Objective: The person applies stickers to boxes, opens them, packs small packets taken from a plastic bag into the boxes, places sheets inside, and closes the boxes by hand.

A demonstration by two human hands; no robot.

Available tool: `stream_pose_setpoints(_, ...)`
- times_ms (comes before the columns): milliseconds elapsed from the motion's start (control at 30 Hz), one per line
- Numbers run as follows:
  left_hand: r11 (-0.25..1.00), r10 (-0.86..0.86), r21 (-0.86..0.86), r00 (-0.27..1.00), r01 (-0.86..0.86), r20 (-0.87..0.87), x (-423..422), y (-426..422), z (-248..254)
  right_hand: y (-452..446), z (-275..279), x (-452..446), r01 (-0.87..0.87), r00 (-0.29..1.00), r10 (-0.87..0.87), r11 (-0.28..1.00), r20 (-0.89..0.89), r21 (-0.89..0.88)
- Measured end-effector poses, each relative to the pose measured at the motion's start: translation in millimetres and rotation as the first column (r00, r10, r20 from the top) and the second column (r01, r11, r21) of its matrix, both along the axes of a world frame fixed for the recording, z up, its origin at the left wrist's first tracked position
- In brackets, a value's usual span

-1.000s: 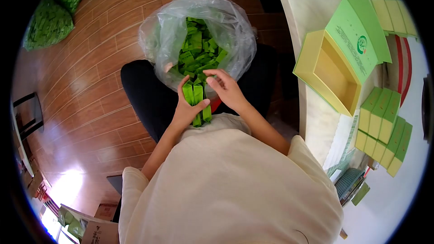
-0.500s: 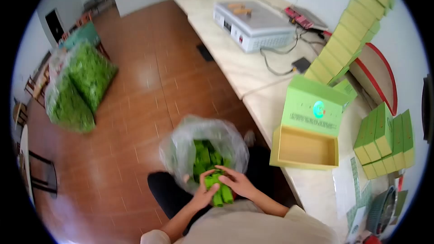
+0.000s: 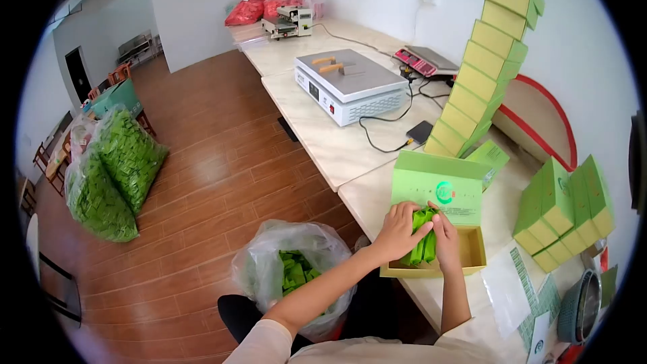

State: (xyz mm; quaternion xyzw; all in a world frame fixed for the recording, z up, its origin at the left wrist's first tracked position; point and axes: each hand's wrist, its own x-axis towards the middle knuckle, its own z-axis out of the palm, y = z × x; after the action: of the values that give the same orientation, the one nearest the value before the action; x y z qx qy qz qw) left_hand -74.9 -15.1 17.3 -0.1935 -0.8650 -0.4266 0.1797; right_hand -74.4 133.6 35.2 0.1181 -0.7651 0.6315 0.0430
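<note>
Several small green packets [image 3: 424,243] are gripped side by side between my two hands, over the left part of an open box [image 3: 474,248]. My left hand [image 3: 399,230] closes on them from the left, and my right hand [image 3: 445,237] presses from the right. The box is yellow inside, with its green printed lid [image 3: 438,185] standing up behind my hands. Whether the packets touch the box floor is hidden. Below and left, a clear plastic bag [image 3: 253,256] holds loose green packets [image 3: 296,271] by my legs.
A tall leaning stack of boxes [image 3: 482,61] rises behind the open one. More green boxes [image 3: 563,205] stand at the right, near a basket [image 3: 579,310]. A flat heating plate machine [image 3: 350,84] with cables sits farther back. Full bags of green packets [image 3: 128,162] rest on the floor.
My hands have carried the packets from above the plastic bag up and right to the open box. The camera view has shifted too.
</note>
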Motion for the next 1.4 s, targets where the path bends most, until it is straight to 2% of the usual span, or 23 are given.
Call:
stream_pose_setpoints(33,0.999,0.048,0.000,0.998,-0.048,-0.046,0.6,0.5,-9.2,-3.1,-8.4,3.0,0.077,0.997,-0.078,0.995,0.011,0.061)
stream_pose_setpoints(67,0.999,0.044,-0.004,0.999,-0.044,-0.024,2.7,0.5,-19.8,-1.8,-11.9,4.0,0.080,0.996,-0.082,0.995,0.033,0.060)
stream_pose_setpoints(133,0.995,0.076,-0.072,0.997,-0.073,0.031,12.1,-5.3,-7.6,1.1,-10.7,1.1,0.010,0.996,-0.019,0.995,0.092,0.100)
stream_pose_setpoints(167,0.991,0.120,-0.061,0.993,-0.120,-0.004,14.4,-5.3,-6.9,-0.9,-10.7,2.2,0.018,0.996,-0.022,0.998,0.084,0.056)
stream_pose_setpoints(267,0.993,0.116,-0.035,0.990,-0.114,0.081,15.0,-9.5,-7.5,-0.7,-15.6,1.2,0.003,0.996,-0.013,0.994,0.091,0.105)
stream_pose_setpoints(300,0.991,0.131,-0.007,0.990,-0.131,0.054,15.4,-9.2,-8.2,-0.9,-16.0,1.7,0.005,0.995,-0.017,0.994,0.099,0.112)
stream_pose_setpoints(400,0.995,0.056,0.076,0.995,-0.063,0.083,12.7,-14.7,-8.8,-1.3,-17.2,1.0,-0.025,0.995,0.011,0.990,0.099,0.139)
stream_pose_setpoints(467,0.994,0.038,0.099,0.994,-0.047,0.098,11.2,-17.3,-10.2,0.1,-19.6,-0.8,-0.064,0.998,0.062,0.982,0.016,0.176)
stream_pose_setpoints(500,0.991,0.057,0.117,0.997,-0.063,0.053,10.3,-17.2,-13.4,0.8,-15.7,-0.1,-0.076,0.997,0.069,0.972,0.039,0.222)
stream_pose_setpoints(600,0.980,0.041,0.193,0.999,-0.045,0.024,9.9,-18.9,-18.6,-1.0,-16.9,1.0,-0.084,0.996,0.089,0.973,-0.011,0.213)
stream_pose_setpoints(633,0.978,0.043,0.202,0.999,-0.046,0.021,12.8,-20.8,-16.8,-0.8,-15.6,1.9,-0.103,0.995,0.098,0.974,0.034,0.202)
stream_pose_setpoints(700,0.976,0.071,0.209,0.997,-0.067,-0.011,14.9,-21.7,-14.0,-2.8,-16.6,2.0,-0.131,0.991,0.129,0.984,0.028,0.118)
stream_pose_setpoints(933,0.972,0.120,0.207,0.992,-0.109,-0.039,9.6,-18.9,-16.9,-7.3,-15.1,-0.2,-0.105,0.990,0.092,0.987,0.103,0.125)
stream_pose_setpoints(1167,0.976,0.051,0.216,0.997,-0.039,-0.049,11.7,-21.5,-15.9,-7.1,-11.0,0.3,-0.180,0.974,0.161,0.977,0.156,0.116)
stream_pose_setpoints(1233,0.980,0.025,0.196,0.999,-0.028,0.020,13.7,-24.1,-15.5,-6.8,-12.8,-0.8,-0.205,0.969,0.188,0.974,0.160,0.097)
stream_pose_setpoints(1333,0.974,0.037,0.224,0.999,-0.040,0.016,13.2,-22.3,-19.1,-7.9,-18.9,-1.2,-0.249,0.954,0.215,0.956,0.207,0.156)
stream_pose_setpoints(1400,0.980,0.097,0.176,0.995,-0.090,-0.032,11.9,-20.4,-19.9,-15.5,-19.4,4.5,-0.087,0.993,0.075,0.986,0.087,0.145)
